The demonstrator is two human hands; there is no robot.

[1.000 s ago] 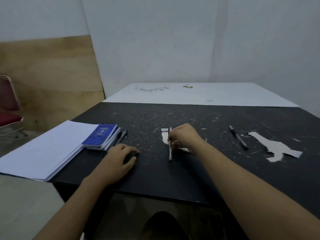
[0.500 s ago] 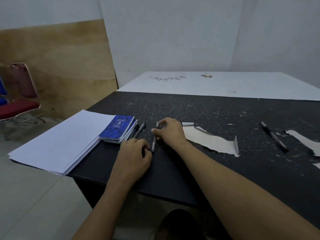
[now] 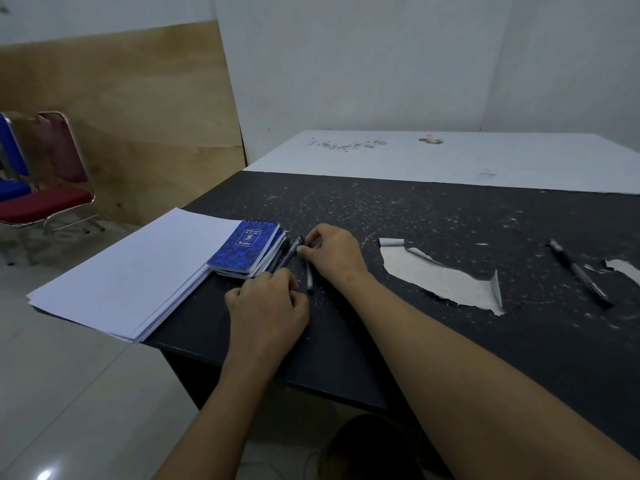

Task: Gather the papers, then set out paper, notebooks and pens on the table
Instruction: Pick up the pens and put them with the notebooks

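Black speckled table [image 3: 433,220], surface peeling, torn pale patch [image 3: 440,278] right of the blue spiral notebooks [image 3: 247,247]; white wall, plywood panel, red chair [image 3: 48,199] far left of them. Stack of white paper [image 3: 131,268] touches the notebooks' left side, overhanging the table edge. My right hand [image 3: 332,252], fingers pinched narrow on a pen [image 3: 309,271] just right of the notebooks. My left hand [image 3: 270,303] curled on the pens [image 3: 289,252] beside the notebooks; grip unclear. Another pen [image 3: 578,271] far right of them.
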